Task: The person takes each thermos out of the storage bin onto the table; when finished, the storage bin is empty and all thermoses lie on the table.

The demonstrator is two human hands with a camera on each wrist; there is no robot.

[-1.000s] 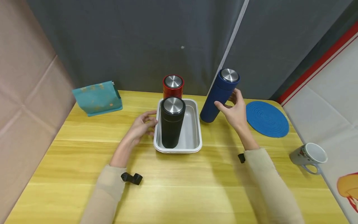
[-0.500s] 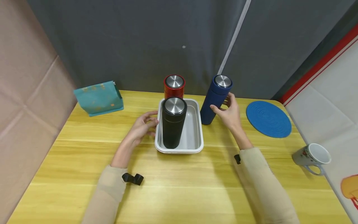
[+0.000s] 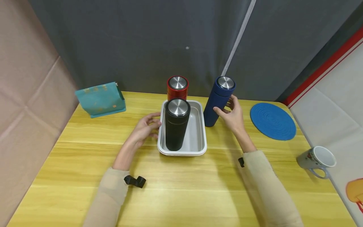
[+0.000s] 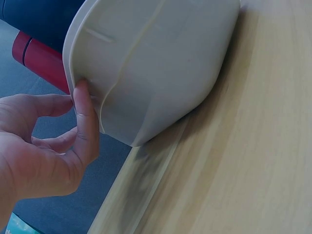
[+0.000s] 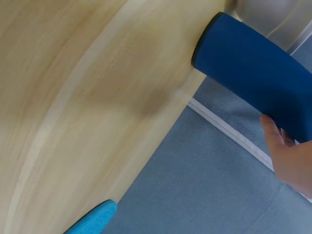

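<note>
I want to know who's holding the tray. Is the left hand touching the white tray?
Touching. In the left wrist view a fingertip of the left hand presses on the rim of the tray, with no gap between them.

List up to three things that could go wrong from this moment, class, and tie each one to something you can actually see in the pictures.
1. The right hand grips the tall blue flask close beside the tray; a knock against the rim might tip it.
2. The black flask stands tall in the tray, which the left hand touches at its edge; a nudge could topple it.
3. The mug lies near the table's right edge and might roll off.
</note>
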